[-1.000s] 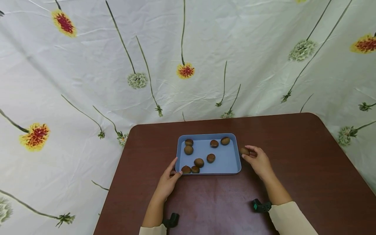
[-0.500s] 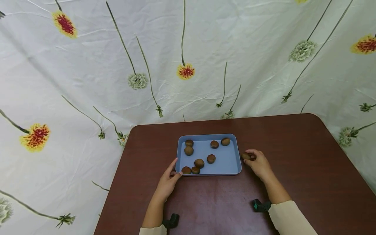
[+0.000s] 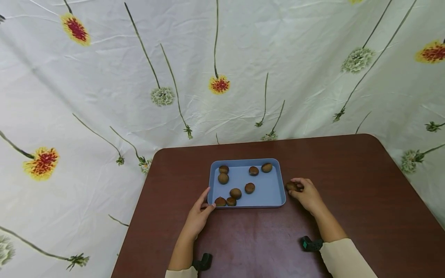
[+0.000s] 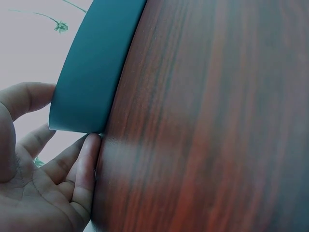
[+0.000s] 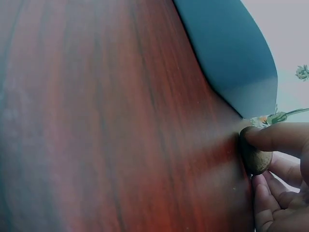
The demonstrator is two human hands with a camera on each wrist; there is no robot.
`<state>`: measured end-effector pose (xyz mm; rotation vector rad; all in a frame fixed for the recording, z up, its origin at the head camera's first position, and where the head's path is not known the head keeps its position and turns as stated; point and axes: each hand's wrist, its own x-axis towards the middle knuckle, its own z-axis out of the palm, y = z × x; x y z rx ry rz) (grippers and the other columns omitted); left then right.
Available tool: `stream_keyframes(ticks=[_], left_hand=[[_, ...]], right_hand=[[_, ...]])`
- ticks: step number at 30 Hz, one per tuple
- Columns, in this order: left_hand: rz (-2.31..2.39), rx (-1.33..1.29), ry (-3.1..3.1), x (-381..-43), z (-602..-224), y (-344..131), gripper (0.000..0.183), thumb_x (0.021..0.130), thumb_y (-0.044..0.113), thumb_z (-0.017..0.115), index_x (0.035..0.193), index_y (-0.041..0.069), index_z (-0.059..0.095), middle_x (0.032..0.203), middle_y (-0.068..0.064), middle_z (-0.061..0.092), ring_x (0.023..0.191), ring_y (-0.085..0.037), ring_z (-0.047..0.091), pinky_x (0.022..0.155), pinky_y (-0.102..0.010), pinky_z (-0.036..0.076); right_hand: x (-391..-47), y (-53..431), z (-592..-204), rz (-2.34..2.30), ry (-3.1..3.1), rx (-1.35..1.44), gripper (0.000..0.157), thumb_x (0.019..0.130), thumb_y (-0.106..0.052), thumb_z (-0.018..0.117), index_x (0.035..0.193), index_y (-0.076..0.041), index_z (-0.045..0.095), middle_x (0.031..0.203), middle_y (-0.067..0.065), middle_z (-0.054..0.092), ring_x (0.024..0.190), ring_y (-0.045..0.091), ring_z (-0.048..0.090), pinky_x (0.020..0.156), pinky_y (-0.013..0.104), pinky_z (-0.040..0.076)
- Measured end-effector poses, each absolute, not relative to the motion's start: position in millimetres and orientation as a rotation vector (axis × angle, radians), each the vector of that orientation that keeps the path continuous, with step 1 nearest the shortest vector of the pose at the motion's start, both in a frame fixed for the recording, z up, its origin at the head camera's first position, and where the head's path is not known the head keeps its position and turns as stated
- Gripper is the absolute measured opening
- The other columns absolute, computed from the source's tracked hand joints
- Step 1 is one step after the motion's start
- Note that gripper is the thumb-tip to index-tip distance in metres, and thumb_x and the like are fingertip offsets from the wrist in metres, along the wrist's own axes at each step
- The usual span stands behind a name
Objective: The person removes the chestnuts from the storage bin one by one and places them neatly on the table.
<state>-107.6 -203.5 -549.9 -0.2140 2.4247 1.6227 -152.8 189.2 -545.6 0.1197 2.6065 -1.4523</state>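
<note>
A blue rectangular tray [image 3: 265, 197] lies on the table with several brown chestnuts, such as one chestnut [image 3: 249, 188], spread inside it. My left hand [image 3: 197, 218] holds the tray's near left corner, thumb at the front edge and index finger along the left side. In the left wrist view, the thumb and fingers [image 4: 86, 179] touch the end of the tray wall [image 4: 89, 72]. Just outside the tray's right side, my right hand [image 3: 308, 197] pinches another chestnut [image 5: 257, 159] between thumb and fingers, low at the table surface.
The dark reddish-brown table [image 3: 250, 239] has rounded far corners. Behind it hangs a white cloth [image 3: 243, 46] printed with flowers. Black devices are strapped to both wrists, the right device [image 3: 310, 244] showing a green patch.
My right hand has lowered slightly toward me with the chestnut, along the tray's right side. My left hand and the chestnuts in the tray stay put.
</note>
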Motion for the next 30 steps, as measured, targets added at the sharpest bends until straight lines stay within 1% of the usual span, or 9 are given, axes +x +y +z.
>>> stream_keyframes(ticks=[3,10,13,22,25,28,30], left_hand=[[1.624,-0.216,2.423,-107.4,-549.5,-203.2,0.065,0.100,0.031,0.064,0.155,0.047,0.033,0.120,-0.013,0.061,0.097,-0.022,0.055,0.076,-0.034,0.042],[1.627,-0.221,2.426,-107.6,-550.0,-203.1,0.066,0.099,0.030,0.065,0.155,0.048,0.034,0.123,-0.011,0.059,0.099,-0.021,0.054,0.078,-0.034,0.043],[1.631,-0.215,2.422,-107.6,-549.8,-203.1,0.066,0.100,0.030,0.065,0.155,0.047,0.033,0.122,-0.011,0.059,0.098,-0.021,0.054,0.078,-0.034,0.043],[1.640,-0.206,2.405,-108.4,-550.3,-203.9,0.065,0.100,0.030,0.065,0.155,0.047,0.034,0.116,-0.012,0.058,0.088,-0.022,0.050,0.072,-0.034,0.040],[1.640,-0.207,2.402,-107.9,-549.3,-204.2,0.065,0.100,0.030,0.065,0.155,0.046,0.034,0.120,-0.012,0.057,0.090,-0.022,0.050,0.073,-0.034,0.041],[1.636,-0.205,2.408,-107.4,-547.9,-204.2,0.066,0.100,0.031,0.064,0.155,0.046,0.033,0.128,-0.011,0.056,0.096,-0.022,0.051,0.075,-0.034,0.042],[1.631,-0.204,2.411,-107.3,-547.4,-204.2,0.066,0.100,0.031,0.064,0.155,0.046,0.033,0.130,-0.011,0.055,0.097,-0.022,0.052,0.075,-0.034,0.042]], right_hand=[[-152.9,189.9,-546.7,-1.453,2.614,0.117,0.045,0.094,-0.008,0.066,0.136,0.001,0.055,0.137,0.022,0.046,0.124,0.039,0.050,0.102,0.050,0.044],[-153.3,191.1,-548.5,-1.449,2.617,0.101,0.045,0.095,-0.009,0.065,0.138,0.001,0.055,0.138,0.024,0.045,0.125,0.040,0.050,0.103,0.051,0.043],[-153.0,191.4,-548.9,-1.466,2.607,0.105,0.046,0.095,-0.009,0.066,0.138,0.001,0.054,0.138,0.024,0.045,0.126,0.040,0.049,0.104,0.051,0.042],[-149.8,192.4,-547.0,-1.526,2.578,0.113,0.049,0.096,-0.012,0.066,0.140,0.003,0.051,0.140,0.024,0.044,0.129,0.040,0.046,0.111,0.052,0.037],[-148.8,191.4,-547.5,-1.551,2.581,0.129,0.050,0.097,-0.011,0.065,0.142,0.004,0.049,0.140,0.025,0.046,0.130,0.040,0.046,0.111,0.051,0.037],[-148.5,190.2,-548.0,-1.587,2.578,0.154,0.052,0.097,-0.012,0.065,0.143,0.004,0.047,0.140,0.025,0.047,0.130,0.040,0.047,0.111,0.048,0.038],[-148.9,190.0,-548.1,-1.608,2.573,0.168,0.052,0.098,-0.013,0.064,0.144,0.004,0.047,0.141,0.025,0.049,0.130,0.039,0.048,0.109,0.046,0.038]])
